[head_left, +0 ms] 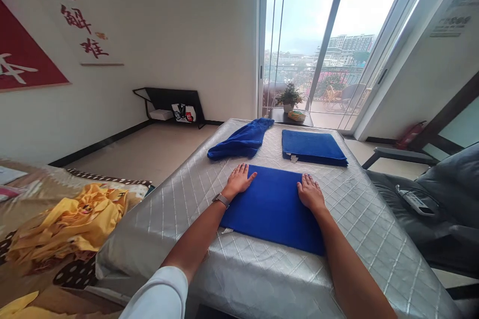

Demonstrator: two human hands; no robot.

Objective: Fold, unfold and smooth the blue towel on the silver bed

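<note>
Left hand (239, 179) and right hand (310, 193) spread flat on far corners of near folded towel (272, 209). Probably soft, light, limp; best gripped at corners or edges.

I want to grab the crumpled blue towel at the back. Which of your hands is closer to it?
Left. The left hand lies flat just in front of the crumpled towel. The right hand rests further right, on the flat towel.

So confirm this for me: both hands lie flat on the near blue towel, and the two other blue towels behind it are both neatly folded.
Not quite. The head view shows only the back right towel folded; the back left towel lies crumpled. Both the left hand and right hand do lie flat on the near blue towel.
</note>
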